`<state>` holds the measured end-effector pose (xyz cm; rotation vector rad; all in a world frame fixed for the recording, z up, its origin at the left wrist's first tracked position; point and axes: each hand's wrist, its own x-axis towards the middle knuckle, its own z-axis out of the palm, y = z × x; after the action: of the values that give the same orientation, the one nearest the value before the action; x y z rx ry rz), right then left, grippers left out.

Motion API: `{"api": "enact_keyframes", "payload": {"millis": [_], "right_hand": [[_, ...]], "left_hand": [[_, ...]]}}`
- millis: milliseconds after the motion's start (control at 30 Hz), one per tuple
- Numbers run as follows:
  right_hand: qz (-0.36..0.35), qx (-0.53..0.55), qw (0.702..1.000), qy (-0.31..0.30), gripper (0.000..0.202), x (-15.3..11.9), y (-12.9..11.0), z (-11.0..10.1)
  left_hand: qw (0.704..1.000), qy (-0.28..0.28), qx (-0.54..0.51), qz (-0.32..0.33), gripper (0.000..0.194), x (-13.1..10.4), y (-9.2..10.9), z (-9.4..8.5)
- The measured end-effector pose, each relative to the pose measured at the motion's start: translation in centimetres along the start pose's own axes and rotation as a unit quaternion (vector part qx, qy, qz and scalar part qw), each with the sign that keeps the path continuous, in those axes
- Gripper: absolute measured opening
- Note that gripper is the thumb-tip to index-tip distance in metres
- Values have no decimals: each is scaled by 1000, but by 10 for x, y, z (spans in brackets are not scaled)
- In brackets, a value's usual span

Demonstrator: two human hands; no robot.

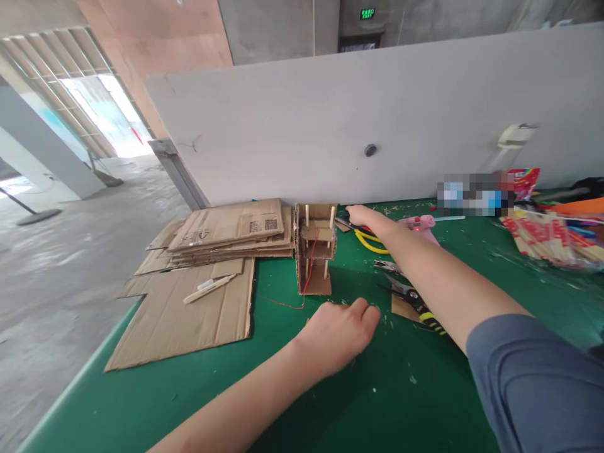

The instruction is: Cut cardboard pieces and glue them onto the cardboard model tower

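My left hand point(343, 328) hovers over the green table with its fingers curled closed; anything inside them is hidden. In front of it stands a small open-fronted cardboard structure point(315, 251) with shelves and thin wooden posts, and a red wire point(309, 277) trails down from it onto the table. My right hand point(363, 216) reaches to the table's far side, just right of that structure, fingers drawn together. Whether it holds something I cannot make out. Close below it lies a tool with yellow handles point(370, 244), partly covered by the hand and forearm.
Stacked cardboard sheets point(226, 229) lie at the left, with a utility knife point(210, 289) on the lower sheet. Black-and-yellow pliers point(415, 302), another metal tool point(389, 267) and a pink glue gun point(422, 226) are around my right forearm. Packaged craft sticks point(542, 239) are farther right.
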<state>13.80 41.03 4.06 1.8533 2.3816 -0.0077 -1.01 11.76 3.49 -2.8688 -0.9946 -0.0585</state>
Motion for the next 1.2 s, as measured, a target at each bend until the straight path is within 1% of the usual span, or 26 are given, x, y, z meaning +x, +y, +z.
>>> {"api": "enact_keyframes", "payload": {"millis": [67, 167, 233, 333, 467, 533, 600, 667, 733, 833, 900, 967, 1033, 1100, 1133, 1167, 1200], "right_hand": [[0, -12, 1000, 3, 36, 0, 3, 3], [7, -26, 1000, 3, 36, -3, 5, 4], [10, -29, 1000, 8, 36, -8, 5, 3], [10, -24, 1000, 10, 35, -17, 4, 0], [17, -12, 1000, 7, 34, -31, 1, -4], [15, -7, 999, 29, 32, -41, 0, -7], [10, -4, 998, 66, 27, -54, -2, -11], [8, -1, 994, 108, 29, -70, -5, -16], [6, 3, 990, 143, 33, -88, -11, -20], [-17, 8, 986, 166, 35, -118, -24, -18], [-52, 11, 986, 156, 32, -139, -32, -12], [-86, 12, 988, 128, 26, -161, -40, -6], [-104, 10, 988, 110, 20, -185, -46, -2], [-109, 8, 988, 113, 20, -211, -52, -2], [-109, 13, 987, 118, 21, -224, -56, -2], [-114, 50, 985, 119, 22, -237, -60, -3], [-123, 120, 979, 105, 24, -249, -66, -4]], "left_hand": [[1000, 4, -27, 7, 20, -15, 3, 1], [996, 12, -82, -14, 21, -34, 3, 4], [992, 30, -116, -33, 22, -41, 0, 5], [987, 59, -139, -46, 25, -45, -5, 4], [985, 67, -151, -40, 26, -48, -3, 1], [983, 70, -168, -38, 26, -50, -2, 1], [976, 82, -195, -50, 26, -54, -2, 3], [963, 100, -236, -83, 24, -59, -2, 5], [944, 123, -277, -129, 22, -65, -3, 7], [918, 145, -314, -194, 21, -73, -4, 7], [903, 149, -338, -217, 21, -76, -2, 6], [885, 148, -375, -234, 22, -78, 0, 5], [855, 151, -422, -261, 21, -79, 2, 5], [819, 160, -465, -296, 24, -79, 4, 6], [807, 165, -477, -308, 25, -79, 4, 7], [801, 170, -480, -316, 24, -79, 3, 9], [800, 174, -477, -319, 23, -80, 3, 10]]}}
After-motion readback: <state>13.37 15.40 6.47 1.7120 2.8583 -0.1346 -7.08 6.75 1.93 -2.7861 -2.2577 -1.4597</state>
